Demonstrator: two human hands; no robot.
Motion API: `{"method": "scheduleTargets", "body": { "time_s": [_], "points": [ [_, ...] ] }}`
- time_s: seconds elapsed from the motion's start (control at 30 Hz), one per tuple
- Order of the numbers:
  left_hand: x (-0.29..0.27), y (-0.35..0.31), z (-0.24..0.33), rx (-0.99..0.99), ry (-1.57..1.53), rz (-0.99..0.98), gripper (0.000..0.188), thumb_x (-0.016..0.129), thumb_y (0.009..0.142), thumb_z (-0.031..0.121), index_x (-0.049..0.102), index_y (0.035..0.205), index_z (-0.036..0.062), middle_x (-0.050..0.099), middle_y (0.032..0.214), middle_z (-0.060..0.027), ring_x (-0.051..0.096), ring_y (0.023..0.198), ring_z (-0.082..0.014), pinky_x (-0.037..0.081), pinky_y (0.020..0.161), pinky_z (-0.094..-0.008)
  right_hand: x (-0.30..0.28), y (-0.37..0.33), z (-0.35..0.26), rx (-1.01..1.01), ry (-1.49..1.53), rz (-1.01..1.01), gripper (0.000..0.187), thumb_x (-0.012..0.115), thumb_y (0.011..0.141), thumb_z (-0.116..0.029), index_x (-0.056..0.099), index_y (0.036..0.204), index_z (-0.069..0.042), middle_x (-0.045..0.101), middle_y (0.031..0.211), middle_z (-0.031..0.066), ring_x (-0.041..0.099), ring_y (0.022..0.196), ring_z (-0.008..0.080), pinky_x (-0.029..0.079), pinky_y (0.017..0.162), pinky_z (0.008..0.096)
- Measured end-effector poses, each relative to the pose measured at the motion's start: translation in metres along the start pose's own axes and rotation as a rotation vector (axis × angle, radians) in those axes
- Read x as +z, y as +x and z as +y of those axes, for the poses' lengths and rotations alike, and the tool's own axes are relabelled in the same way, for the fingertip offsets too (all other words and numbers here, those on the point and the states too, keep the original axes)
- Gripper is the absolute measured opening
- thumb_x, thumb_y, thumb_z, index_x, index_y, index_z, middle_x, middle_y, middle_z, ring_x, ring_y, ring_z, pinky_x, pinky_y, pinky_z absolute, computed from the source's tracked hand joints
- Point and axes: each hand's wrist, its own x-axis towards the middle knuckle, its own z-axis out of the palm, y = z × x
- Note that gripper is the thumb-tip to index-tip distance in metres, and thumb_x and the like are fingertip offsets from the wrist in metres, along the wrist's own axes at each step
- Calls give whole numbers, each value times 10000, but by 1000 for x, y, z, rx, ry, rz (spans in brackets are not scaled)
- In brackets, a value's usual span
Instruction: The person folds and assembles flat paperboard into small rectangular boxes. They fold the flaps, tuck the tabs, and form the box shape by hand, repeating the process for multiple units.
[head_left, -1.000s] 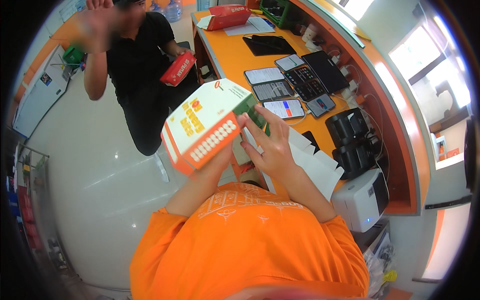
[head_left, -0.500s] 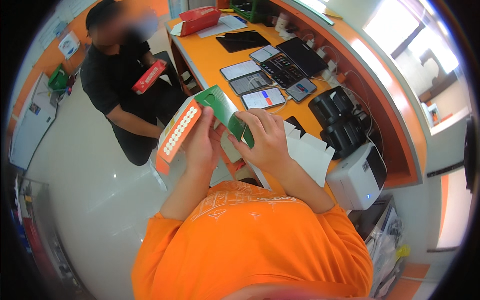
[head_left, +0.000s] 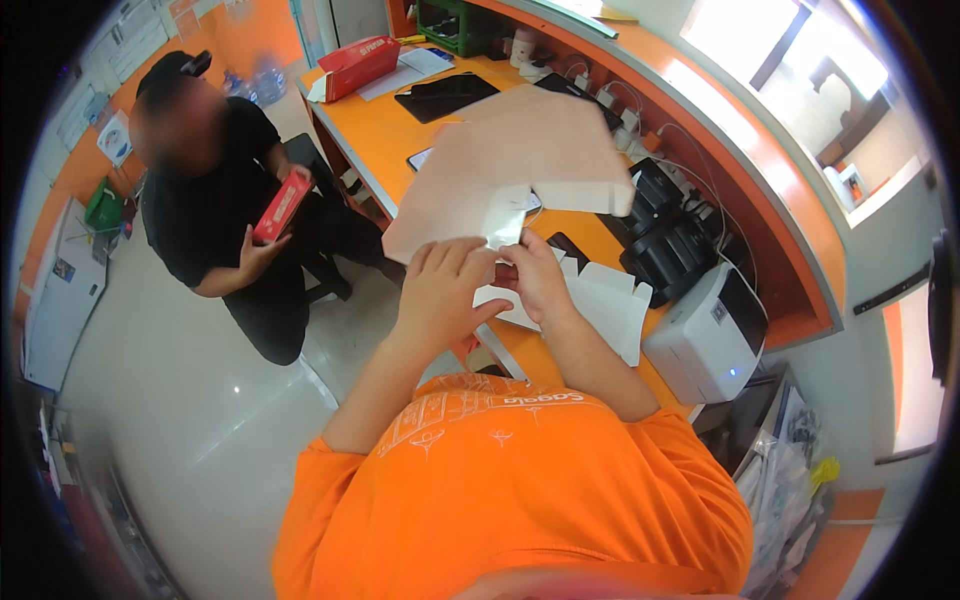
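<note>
Evidently, nearest to us, past our orange shirt (head_left: pixel 510 480), our left hand (head_left: pixel 440 285) lays its fingers along the lower edge of a pale brownish card sheet (head_left: pixel 530 140), its thumb standing apart. Our right hand (head_left: pixel 542 285), just beside it, seems to have fingers and thumb together, clamped on the same edge. The sheet is held up ahead of us over the bench (head_left: pixel 370 130), hiding part of what lies there. Its panels spread wide and no walls stand up from it, so we judge it opened out, with any closing of it undone; how much is left we cannot tell.

Beyond the right hand, white cut card (head_left: pixel 605 315) lies on the bench, near a boxy white device (head_left: pixel 690 335) with a blue light and some black devices (head_left: pixel 665 230). Farther off are a black tablet (head_left: pixel 430 104) and, at the far end, a formed red carton (head_left: pixel 362 66). To the left, a seated co-worker (head_left: pixel 215 175) holds a smaller-looking red carton (head_left: pixel 282 208).

As for writing, our shirt carries white lettering and line drawings; the sheet's face toward us shows none we can make out; the white device bears a small square label; both red cartons have pale lettering.
</note>
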Motion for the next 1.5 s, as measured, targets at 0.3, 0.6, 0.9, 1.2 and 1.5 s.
{"method": "scheduleTargets", "body": {
  "time_s": [0.3, 0.6, 0.9, 1.2, 1.5],
  "points": [
    [47, -1, -30, -548, -612, -130, 356, 667, 834, 120, 566, 1160, 17, 641, 1010, -117, 630, 896, -196, 498, 770, -326, -13, -7, 3, -451, -814, 205, 226, 524, 871, -73, 458, 1076, -4, 562, 992, 158, 632, 834, 323, 525, 692, 387],
    [99, -29, -27, -987, -1458, 85, 204, 649, 859, 59, 571, 1044, 24, 596, 943, -61, 592, 803, -129, 538, 763, -267, -25, -11, 18, -395, -1243, 38, 136, 628, 833, -123, 598, 857, 7, 608, 944, 161, 612, 836, 325, 487, 734, 391],
    [108, -35, -29, -1063, -1509, 9, 193, 639, 884, 116, 588, 1049, 31, 598, 991, -46, 603, 888, -134, 523, 825, -264, -47, -4, 34, -99, -816, 37, 201, 640, 839, -175, 645, 856, 26, 601, 941, 146, 605, 866, 271, 476, 777, 355],
    [107, -37, -26, -1066, -1417, 64, 231, 631, 898, 143, 602, 1078, 2, 599, 1000, -63, 585, 895, -132, 501, 842, -261, -36, -7, 35, -219, -814, 67, 193, 643, 844, -170, 651, 857, 23, 592, 941, 121, 593, 846, 236, 468, 777, 326],
    [88, -29, -16, -865, -1598, 121, 232, 584, 905, 85, 576, 1118, -9, 613, 1063, -92, 601, 938, -165, 504, 868, -304, -18, -27, 9, -497, -759, 136, 96, 641, 843, -97, 657, 831, -3, 588, 903, 77, 570, 853, 186, 437, 747, 287]
  ]
}}
